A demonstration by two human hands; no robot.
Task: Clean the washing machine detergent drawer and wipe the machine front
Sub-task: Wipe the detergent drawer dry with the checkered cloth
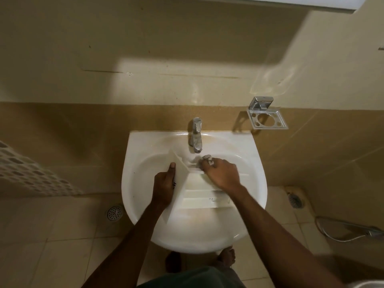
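Two hands: both are over the white basin point(128, 183), each at work on the drawer.
Detergent drawer point(199, 196): white plastic, lying inside the basin bowl just below the tap, compartments facing up, its front panel tilted up at the left.
Left hand point(164, 188): fingers wrapped round the edge of the front panel, thumb laid straight along its face.
Right hand point(222, 173): fingers curled round a grey wad point(205, 160), pressing it against the drawer's far end; the hand is blurred.
Grey wad: close under the spout; cloth or scrubber, I cannot tell which.
Tap point(195, 135): metal, standing at the middle of the basin's back rim.
Wall: beige tiles, with a chrome holder point(268, 118) fixed to the right of the tap.
Floor: pale tiles, one round drain point(113, 213) left of the basin, a second drain point(295, 200) at the right, and a hose point(349, 231) lying near it.
Foot point(227, 256): bare, under the basin's front edge.
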